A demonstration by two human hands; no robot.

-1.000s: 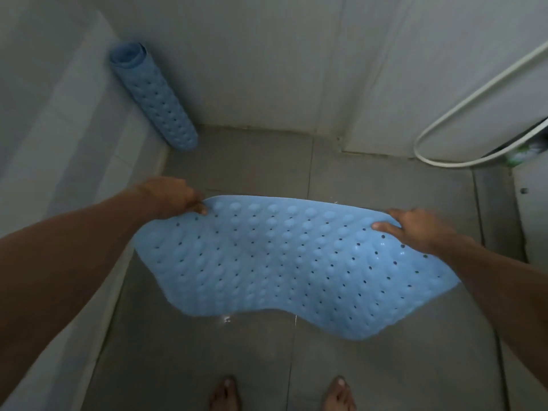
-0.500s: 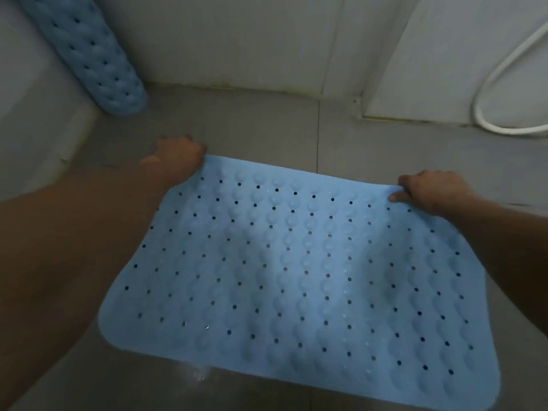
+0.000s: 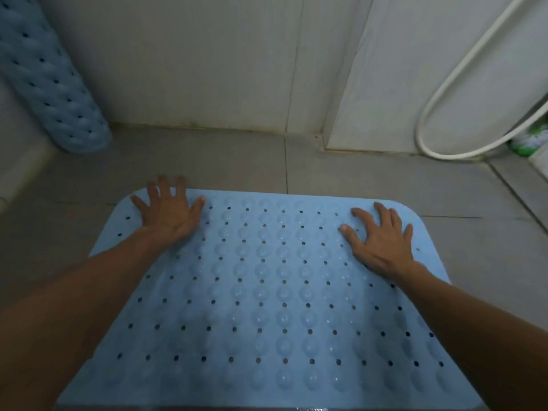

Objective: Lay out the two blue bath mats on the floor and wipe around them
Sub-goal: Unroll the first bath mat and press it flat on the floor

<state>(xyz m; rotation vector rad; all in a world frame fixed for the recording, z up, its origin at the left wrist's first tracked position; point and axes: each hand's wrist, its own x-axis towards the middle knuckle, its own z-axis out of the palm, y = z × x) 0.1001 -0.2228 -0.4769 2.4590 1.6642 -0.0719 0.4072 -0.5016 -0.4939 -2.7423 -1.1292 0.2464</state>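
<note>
A light blue bath mat point(image 3: 267, 292) with bumps and small holes lies flat on the grey tiled floor point(image 3: 225, 161), filling the lower middle of the view. My left hand point(image 3: 169, 212) rests palm down with fingers spread on its far left corner. My right hand point(image 3: 379, 235) lies flat, fingers spread, near its far right corner. A second blue mat point(image 3: 50, 81), rolled into a tube, leans upright in the far left corner against the wall.
Pale tiled walls point(image 3: 207, 60) close the floor at the back and left. A white hose point(image 3: 444, 93) loops down the right wall to the floor. A green and white item point(image 3: 527, 142) sits at the far right edge.
The mat went from hanging in my grip to lying flat on the floor. Both hands let go of its far edge and now press flat on it. The view moved lower and closer.
</note>
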